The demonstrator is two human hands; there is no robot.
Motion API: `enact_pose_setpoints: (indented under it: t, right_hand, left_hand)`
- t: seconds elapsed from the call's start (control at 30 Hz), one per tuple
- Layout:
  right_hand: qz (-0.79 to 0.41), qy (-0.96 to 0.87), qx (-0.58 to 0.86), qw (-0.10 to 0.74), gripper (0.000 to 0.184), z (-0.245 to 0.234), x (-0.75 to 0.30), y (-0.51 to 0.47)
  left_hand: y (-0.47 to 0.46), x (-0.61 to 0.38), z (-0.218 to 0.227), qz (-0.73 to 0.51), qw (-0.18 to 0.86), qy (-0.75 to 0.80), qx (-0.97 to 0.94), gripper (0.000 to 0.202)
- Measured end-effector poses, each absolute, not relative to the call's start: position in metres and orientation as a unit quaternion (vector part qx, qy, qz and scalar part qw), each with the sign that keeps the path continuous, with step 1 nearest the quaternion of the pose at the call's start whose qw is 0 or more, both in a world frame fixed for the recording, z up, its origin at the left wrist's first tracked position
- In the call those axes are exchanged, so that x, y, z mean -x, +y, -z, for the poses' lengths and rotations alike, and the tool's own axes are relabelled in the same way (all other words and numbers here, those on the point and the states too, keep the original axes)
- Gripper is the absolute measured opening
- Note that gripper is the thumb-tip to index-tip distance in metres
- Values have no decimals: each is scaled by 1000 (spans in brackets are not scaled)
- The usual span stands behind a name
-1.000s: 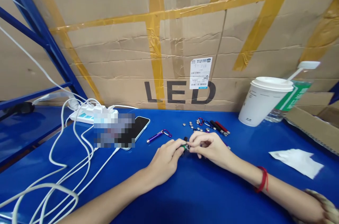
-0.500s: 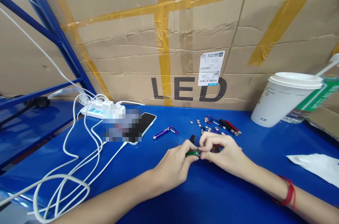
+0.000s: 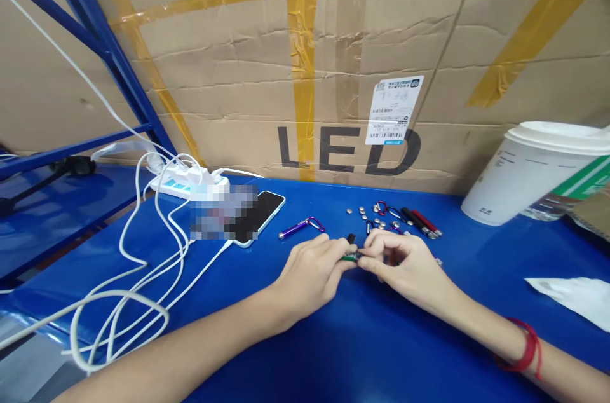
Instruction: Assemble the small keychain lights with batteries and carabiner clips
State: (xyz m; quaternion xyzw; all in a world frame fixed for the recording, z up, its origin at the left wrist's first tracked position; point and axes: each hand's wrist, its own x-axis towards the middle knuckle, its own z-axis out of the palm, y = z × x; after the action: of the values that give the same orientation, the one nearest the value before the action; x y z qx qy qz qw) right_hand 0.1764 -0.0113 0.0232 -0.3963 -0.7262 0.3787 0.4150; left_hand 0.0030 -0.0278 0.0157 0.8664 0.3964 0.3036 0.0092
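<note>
My left hand [image 3: 312,273] pinches a small green keychain flashlight [image 3: 349,257] low over the blue table [image 3: 362,352]. My right hand [image 3: 403,263] meets it from the right, its fingertips closed on the flashlight's end. A small black piece [image 3: 351,238] stands just behind the fingers. A purple keychain flashlight [image 3: 300,227] lies to the left. Several button cell batteries [image 3: 369,215] and red and black flashlights [image 3: 419,220] lie behind my hands.
A phone [image 3: 261,215] and a white power strip [image 3: 183,184] with white cables [image 3: 143,263] sit at the left. A white lidded cup [image 3: 534,171] stands at the right, a white tissue [image 3: 572,292] near it. A taped cardboard box [image 3: 333,72] marked LED forms the back wall.
The view has shifted so everything sits further right and larger. My hands stay joined on the green flashlight, with the fingers working slightly at its end.
</note>
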Motion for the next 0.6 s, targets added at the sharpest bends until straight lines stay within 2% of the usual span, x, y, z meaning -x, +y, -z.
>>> enact_pose_setpoints:
  t: [0.17,0.4,0.6]
  right_hand:
    - [-409,-708,420,393,29,-22,-177,-10]
    - [-401,-718,446,354,27,-21,-180,-7]
    - [-287,-763,418,402,25,-26,-185,-5]
  left_hand:
    - [-24,-3,-18,-292,11,405,-867,16]
    - [-22,-3,-17,-274,130,431,-850,17]
    - [-23,-6,-21,-282,224,451,-817,22]
